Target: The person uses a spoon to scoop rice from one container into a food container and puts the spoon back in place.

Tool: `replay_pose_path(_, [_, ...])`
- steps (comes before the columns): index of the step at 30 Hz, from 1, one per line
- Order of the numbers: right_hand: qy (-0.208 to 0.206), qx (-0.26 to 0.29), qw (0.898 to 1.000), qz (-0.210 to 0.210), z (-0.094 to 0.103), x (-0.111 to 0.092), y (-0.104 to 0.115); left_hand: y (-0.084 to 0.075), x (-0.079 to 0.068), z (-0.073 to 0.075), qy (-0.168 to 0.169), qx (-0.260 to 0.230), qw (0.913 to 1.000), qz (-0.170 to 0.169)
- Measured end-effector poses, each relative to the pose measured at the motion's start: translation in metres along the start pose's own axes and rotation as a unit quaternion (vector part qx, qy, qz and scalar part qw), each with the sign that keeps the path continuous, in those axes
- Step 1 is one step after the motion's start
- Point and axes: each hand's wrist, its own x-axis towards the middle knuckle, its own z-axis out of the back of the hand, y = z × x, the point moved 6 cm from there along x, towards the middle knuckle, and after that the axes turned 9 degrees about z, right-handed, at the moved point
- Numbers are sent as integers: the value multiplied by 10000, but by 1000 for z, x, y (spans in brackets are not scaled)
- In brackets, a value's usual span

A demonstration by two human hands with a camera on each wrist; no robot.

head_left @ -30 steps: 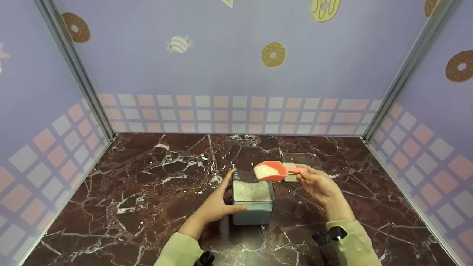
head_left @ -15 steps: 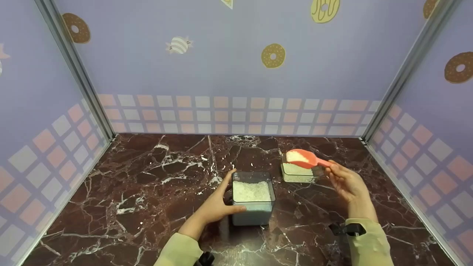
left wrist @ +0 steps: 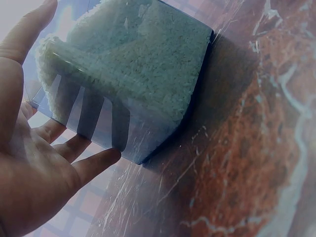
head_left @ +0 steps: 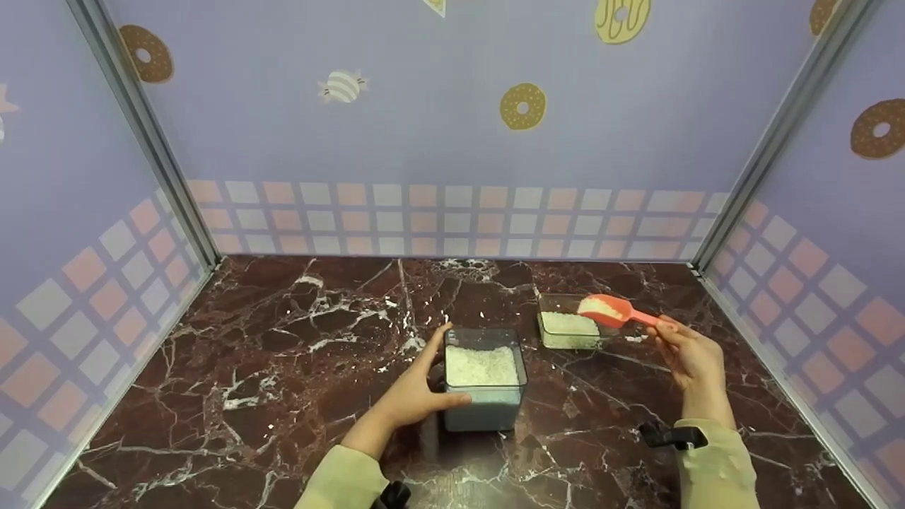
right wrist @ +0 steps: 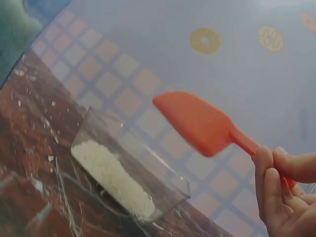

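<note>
An orange scoop (head_left: 606, 311) holding rice is in my right hand (head_left: 693, 357), its handle pinched between thumb and fingers. The scoop hangs over the right side of a low, clear plastic box (head_left: 580, 341) with rice inside. In the right wrist view the scoop's underside shows, above the clear box (right wrist: 163, 185). My left hand (head_left: 417, 389) grips a taller, bluish clear container (head_left: 484, 410) of rice from its left side, thumb on the near face and fingers toward the back. The left wrist view shows rice (left wrist: 148, 59) through its wall, with fingers (left wrist: 98, 163) against it.
Both containers stand on a dark red marbled tabletop (head_left: 283, 452). Loose white grains lie scattered behind and left of the taller container. Patterned lilac panels (head_left: 424, 141) wall in the back and both sides.
My right hand has carried the loaded scoop from above the taller container rightward to over the low clear box, lowering it slightly at the end. The left hand and its container stay put.
</note>
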Motion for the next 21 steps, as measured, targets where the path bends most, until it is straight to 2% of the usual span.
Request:
replay_pose_path(3, [-410, -518, 9972, 340, 4, 2, 2, 0, 0, 0, 0, 7, 10000, 5])
replay_pose_path(5, [-584, -939, 9920, 611, 5, 2, 4, 0, 0, 0, -2, 32, 10000, 17])
replay_pose_path(8, [-729, -1557, 9802, 977, 4, 0, 8, 0, 1, 0, 36, 26, 10000, 19])
replay_pose_path(11, [-794, -1948, 9695, 1256, 0, -2, 11, 0, 1, -1, 77, -10, 10000, 8])
replay_pose_path(14, [-784, -2432, 9536, 1590, -5, -5, 14, 0, 1, -1, 113, -71, 9999, -10])
replay_pose_path(16, [-770, -2895, 9355, 1871, -8, -7, 17, 0, 0, -1, 120, -86, 9999, -19])
replay_pose_path(21, [-793, -3952, 8756, 2663, -18, -14, 26, -1, -1, -1, 81, -7, 10000, 22])
